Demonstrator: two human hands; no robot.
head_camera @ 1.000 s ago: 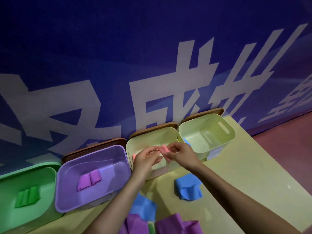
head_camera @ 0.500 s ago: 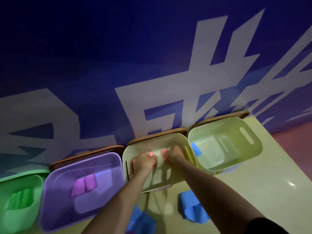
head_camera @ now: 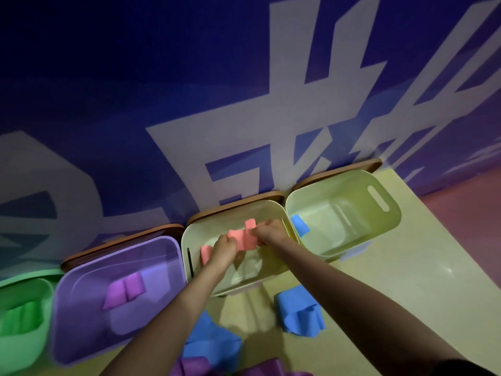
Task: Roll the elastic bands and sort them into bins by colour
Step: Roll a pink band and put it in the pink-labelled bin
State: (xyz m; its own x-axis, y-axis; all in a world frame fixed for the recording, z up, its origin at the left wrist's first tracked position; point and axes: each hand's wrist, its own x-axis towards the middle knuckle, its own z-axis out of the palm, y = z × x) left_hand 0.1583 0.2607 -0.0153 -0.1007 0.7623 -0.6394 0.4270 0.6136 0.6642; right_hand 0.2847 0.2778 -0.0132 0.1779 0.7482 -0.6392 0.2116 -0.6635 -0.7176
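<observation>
two bare forearms, dark sleeve edge (head_camera: 466, 369) on right arm

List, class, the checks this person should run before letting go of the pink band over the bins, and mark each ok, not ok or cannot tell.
1. Both hands hold the pink band: left hand and right hand grip it: ok.
2. Band is over the cream bin, inside its rim: ok.
3. Colour match: a pink piece already lies in that bin: ok.
4. Band fully rolled: hands cover it: cannot tell.
5. Neighbouring bins keep their own colours: purple roll in purple bin: ok.
</observation>
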